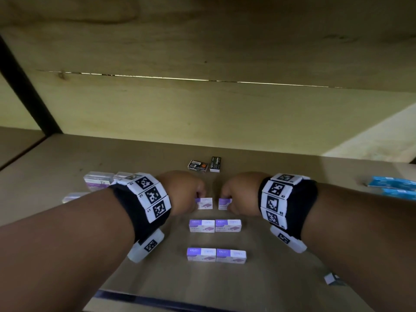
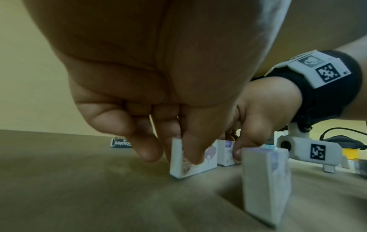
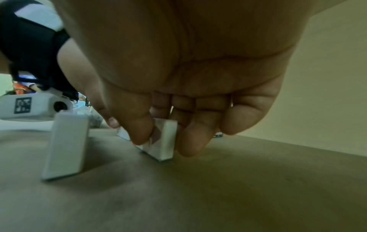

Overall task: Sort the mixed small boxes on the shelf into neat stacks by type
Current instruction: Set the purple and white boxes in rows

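On the brown shelf [image 1: 270, 176], my left hand [image 1: 188, 194] pinches a small purple-and-white box [image 1: 206, 203] that stands on the shelf; thumb and fingers hold its two faces [image 2: 193, 163]. My right hand [image 1: 236, 194] pinches a second purple-and-white box [image 1: 224, 204] beside it [image 3: 164, 141]. The two boxes stand a little apart. Nearer me are two rows of paired purple boxes [image 1: 215, 225] [image 1: 216, 255]. Behind the hands lie two black staple boxes [image 1: 198, 165] [image 1: 215, 164].
Clear plastic boxes [image 1: 98, 180] sit at the left, partly behind my left wrist. Blue boxes [image 1: 392, 186] lie at the right edge. A small grey box [image 1: 331, 278] is at the front right. The wooden back wall [image 1: 202, 113] is close behind.
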